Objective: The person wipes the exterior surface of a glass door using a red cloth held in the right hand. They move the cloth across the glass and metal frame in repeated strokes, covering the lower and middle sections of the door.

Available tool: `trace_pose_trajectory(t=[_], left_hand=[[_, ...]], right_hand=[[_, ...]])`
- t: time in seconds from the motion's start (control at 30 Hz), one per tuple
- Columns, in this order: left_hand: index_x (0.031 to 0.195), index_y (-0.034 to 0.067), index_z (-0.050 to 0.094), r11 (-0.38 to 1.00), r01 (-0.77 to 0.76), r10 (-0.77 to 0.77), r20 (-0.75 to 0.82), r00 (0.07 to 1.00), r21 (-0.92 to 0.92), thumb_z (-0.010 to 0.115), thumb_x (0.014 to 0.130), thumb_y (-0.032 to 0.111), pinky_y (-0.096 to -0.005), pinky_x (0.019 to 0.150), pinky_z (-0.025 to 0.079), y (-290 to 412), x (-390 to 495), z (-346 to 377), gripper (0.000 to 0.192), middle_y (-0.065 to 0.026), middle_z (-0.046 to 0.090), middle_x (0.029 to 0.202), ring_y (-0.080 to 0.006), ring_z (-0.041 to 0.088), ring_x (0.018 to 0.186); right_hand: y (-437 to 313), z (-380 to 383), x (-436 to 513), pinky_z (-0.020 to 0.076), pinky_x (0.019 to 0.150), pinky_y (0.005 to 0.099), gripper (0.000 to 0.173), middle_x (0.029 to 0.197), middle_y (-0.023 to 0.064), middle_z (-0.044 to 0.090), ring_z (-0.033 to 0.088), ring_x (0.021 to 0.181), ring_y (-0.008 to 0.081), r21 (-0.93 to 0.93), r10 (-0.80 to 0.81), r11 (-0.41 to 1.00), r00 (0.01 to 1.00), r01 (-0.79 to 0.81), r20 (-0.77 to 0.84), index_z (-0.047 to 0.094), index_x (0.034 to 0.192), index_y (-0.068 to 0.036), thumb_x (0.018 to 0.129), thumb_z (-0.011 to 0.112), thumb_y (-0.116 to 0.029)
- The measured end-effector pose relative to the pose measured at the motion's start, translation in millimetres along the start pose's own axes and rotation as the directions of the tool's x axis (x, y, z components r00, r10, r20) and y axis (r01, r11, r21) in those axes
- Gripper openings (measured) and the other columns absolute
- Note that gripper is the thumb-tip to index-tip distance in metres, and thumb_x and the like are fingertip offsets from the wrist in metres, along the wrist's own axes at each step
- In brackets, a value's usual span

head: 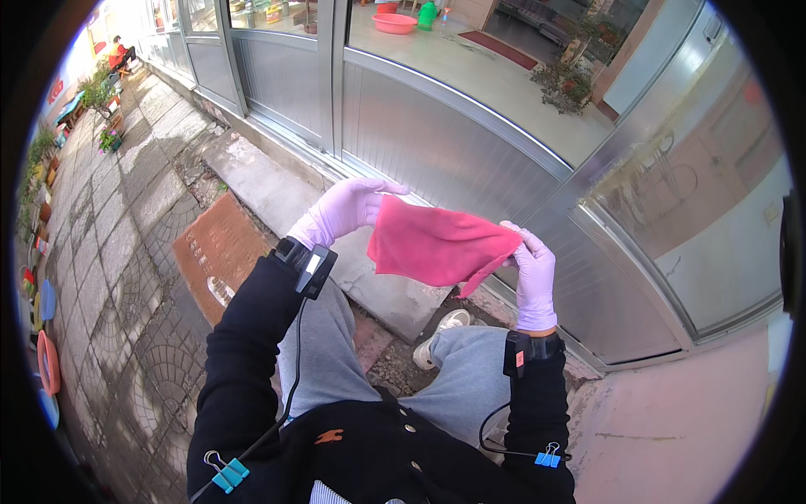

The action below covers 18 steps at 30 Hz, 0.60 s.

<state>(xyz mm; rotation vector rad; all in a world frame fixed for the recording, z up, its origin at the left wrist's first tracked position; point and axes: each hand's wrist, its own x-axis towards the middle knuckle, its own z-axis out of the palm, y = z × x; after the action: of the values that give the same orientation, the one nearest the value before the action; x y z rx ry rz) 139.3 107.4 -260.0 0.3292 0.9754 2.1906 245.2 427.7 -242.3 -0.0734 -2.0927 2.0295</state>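
A red cloth (441,242) is stretched in the air between my two hands, in front of the metal-framed glass partition (441,126). My left hand (352,208), in a thin light purple glove, is at the cloth's upper left corner; its fingers lie partly behind the fabric. My right hand (532,264), gloved the same way, pinches the cloth's right corner between thumb and fingers. The lower edge of the cloth hangs loose. Both wrists carry black strapped devices with cables.
A brown doormat (217,252) lies on the paving beside a concrete step (390,290). A pink wall (680,422) stands at the right. Potted plants (110,135) and plastic basins (47,362) line the left side. A seated person (119,55) is far off at the upper left.
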Motion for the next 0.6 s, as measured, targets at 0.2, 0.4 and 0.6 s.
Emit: trace_pose_trajectory(t=[0.2, 0.4, 0.6], left_hand=[[0.130, -0.009, 0.054, 0.900, -0.150, 0.200, -0.083, 0.976, 0.409, 0.063, 0.089, 0.002, -0.0287, 0.096, 0.051, -3, 4, 11, 0.043, -0.0138, 0.068, 0.114, -0.0167, 0.067, 0.101], [0.126, 0.010, 0.065, 0.348, -0.133, 0.553, -0.089, 0.829, 0.928, 0.067, 0.085, -0.001, -0.0232, 0.080, 0.052, -2, 5, 25, 0.043, -0.0027, 0.071, 0.106, -0.0077, 0.061, 0.084], [0.121, 0.011, 0.068, -0.054, -0.126, 0.734, 0.125, 0.668, 0.991, 0.065, 0.084, 0.000, -0.0292, 0.078, 0.054, 4, 5, 37, 0.039, -0.0108, 0.072, 0.099, -0.0175, 0.068, 0.084]], right_hand=[[2, -1, -1, 0.0506, 0.071, 0.0201, 0.031, 0.114, 0.0066, 0.068, 0.063, 0.086, 0.0077, 0.088, -0.069, 0.994, 0.998, 0.070, -0.013, 0.065, 0.121, 0.002, 0.091, 0.056, 0.000], [3, -11, 5, 0.0494, 0.076, 0.0213, 0.038, 0.121, 0.0081, 0.064, 0.060, 0.089, 0.0071, 0.174, -0.057, 0.984, 0.997, 0.046, 0.057, 0.061, 0.126, 0.003, 0.088, 0.057, -0.001], [8, -2, 10, 0.0489, 0.076, 0.0225, 0.042, 0.117, 0.0065, 0.065, 0.057, 0.085, 0.0067, -0.083, -0.239, 0.968, 0.970, 0.236, -0.038, 0.062, 0.124, 0.002, 0.082, 0.065, 0.005]])
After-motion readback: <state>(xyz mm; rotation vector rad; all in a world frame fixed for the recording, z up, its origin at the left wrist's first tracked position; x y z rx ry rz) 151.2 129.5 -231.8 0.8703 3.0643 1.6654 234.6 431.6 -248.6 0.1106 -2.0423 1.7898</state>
